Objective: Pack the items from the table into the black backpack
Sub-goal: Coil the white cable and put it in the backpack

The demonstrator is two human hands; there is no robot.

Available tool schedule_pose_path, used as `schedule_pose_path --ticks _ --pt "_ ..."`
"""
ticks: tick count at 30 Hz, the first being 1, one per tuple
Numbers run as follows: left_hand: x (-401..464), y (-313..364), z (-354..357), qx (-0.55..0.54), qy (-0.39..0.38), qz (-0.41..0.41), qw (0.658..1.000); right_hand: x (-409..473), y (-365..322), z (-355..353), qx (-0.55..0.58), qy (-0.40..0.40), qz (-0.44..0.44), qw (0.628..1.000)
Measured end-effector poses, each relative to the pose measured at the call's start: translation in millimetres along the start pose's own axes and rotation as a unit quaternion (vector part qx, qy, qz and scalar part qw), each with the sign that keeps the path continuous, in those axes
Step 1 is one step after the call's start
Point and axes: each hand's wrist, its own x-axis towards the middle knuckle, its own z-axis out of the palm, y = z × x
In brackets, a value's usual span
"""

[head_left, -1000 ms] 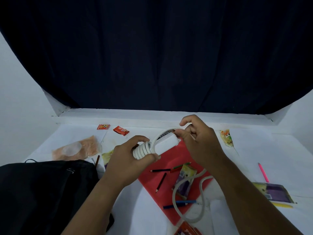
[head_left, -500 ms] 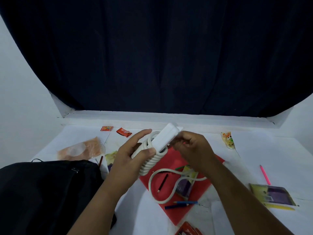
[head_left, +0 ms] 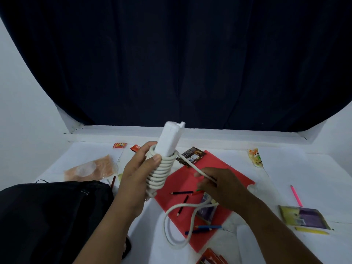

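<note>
Two hands (head_left: 137, 180) (head_left: 219, 187), one corded adapter (head_left: 169, 141)

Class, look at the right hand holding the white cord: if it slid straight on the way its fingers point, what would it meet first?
The right hand points left, toward the cord coils wound on the white power strip in the left hand. Those coils probably come first, though depth is unclear.

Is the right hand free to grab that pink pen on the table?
Probably not yet: the right hand is gripping the white cord. The pink pen itself lies uncovered beside it.
</note>
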Motion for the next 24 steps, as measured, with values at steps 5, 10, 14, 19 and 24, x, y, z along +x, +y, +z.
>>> schedule_pose_path --ticks 5,10,14,19,24 --pt "10.3 5.9 -12.2 -0.047 0.069 0.007 0.996 -4.4 15.3 -5.5 -0.029 0.032 0.014 0.999" --pt "11.5 5.7 -7.9 -0.014 0.128 0.010 0.992 -1.3 6.8 -7.3 -0.037 0.077 -0.046 0.995" --pt "10.0 7.5 -2.4 0.042 0.175 0.012 0.984 1.7 -16.7 -10.1 -0.019 0.095 -0.089 0.991" --pt "12.1 -3.5 -7.8 0.170 0.196 0.052 0.964 4.9 -40.5 -13.8 -0.079 0.126 -0.165 0.975" --pt "12.8 -15.3 -8.7 0.267 0.167 0.062 0.947 7.0 -61.5 -20.9 -0.089 0.117 -0.193 0.970"
